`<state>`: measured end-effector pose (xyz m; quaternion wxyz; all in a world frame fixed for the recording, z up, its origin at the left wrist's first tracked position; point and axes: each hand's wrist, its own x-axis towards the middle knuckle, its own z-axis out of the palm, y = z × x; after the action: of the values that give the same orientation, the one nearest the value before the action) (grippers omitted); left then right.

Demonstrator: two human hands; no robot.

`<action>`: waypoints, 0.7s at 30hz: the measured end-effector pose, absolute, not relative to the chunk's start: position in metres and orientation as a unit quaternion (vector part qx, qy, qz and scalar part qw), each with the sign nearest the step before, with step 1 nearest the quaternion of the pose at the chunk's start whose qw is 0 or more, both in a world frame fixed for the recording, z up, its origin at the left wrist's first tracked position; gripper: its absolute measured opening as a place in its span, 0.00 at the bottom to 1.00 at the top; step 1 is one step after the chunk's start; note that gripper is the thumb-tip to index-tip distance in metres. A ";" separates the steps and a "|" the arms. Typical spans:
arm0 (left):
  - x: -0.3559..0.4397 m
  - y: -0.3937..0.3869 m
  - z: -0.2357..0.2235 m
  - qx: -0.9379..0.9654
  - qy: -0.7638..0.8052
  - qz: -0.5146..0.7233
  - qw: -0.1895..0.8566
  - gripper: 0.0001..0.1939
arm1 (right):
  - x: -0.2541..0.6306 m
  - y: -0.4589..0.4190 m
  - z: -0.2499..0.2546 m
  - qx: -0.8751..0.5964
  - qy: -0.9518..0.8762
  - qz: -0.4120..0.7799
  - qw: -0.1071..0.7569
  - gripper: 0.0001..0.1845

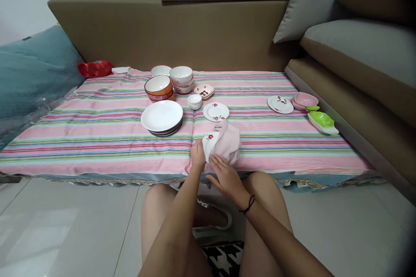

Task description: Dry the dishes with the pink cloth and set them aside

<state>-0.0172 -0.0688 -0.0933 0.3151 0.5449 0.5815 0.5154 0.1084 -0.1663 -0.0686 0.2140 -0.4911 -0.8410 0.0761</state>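
Observation:
My left hand is closed around the left edge of a white plate with red flowers. A pale pink cloth is draped over the plate's right part and hides it. My right hand lies against the cloth and the plate's near edge, fingers stretched out and thumb apart. Just beyond the held plate, another flowered plate lies flat. To the left are a stack of white plates with dark sides and a stack of small white dishes.
Behind the plates stand orange bowls, white bowls and a square pink dish. At right lie a flowered plate, pink bowls and a green leaf-shaped dish. A red package sits far left; cushions border the right.

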 end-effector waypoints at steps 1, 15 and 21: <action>-0.017 -0.069 -0.093 0.546 0.581 0.515 0.315 0.16 | 0.108 -0.162 -0.067 -0.477 -0.846 0.095 0.217 0.31; -0.019 -0.066 -0.098 0.554 0.580 0.515 0.301 0.15 | 0.103 -0.120 -0.064 -0.465 -0.845 0.124 0.231 0.33; -0.017 -0.068 -0.096 0.554 0.575 0.522 0.299 0.16 | 0.140 -0.147 -0.045 -0.423 -0.874 0.145 0.192 0.24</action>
<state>-0.0172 -0.0680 -0.0965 0.2986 0.5538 0.5755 0.5224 0.1395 -0.1470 -0.0445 0.1917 -0.4229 -0.8736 0.1454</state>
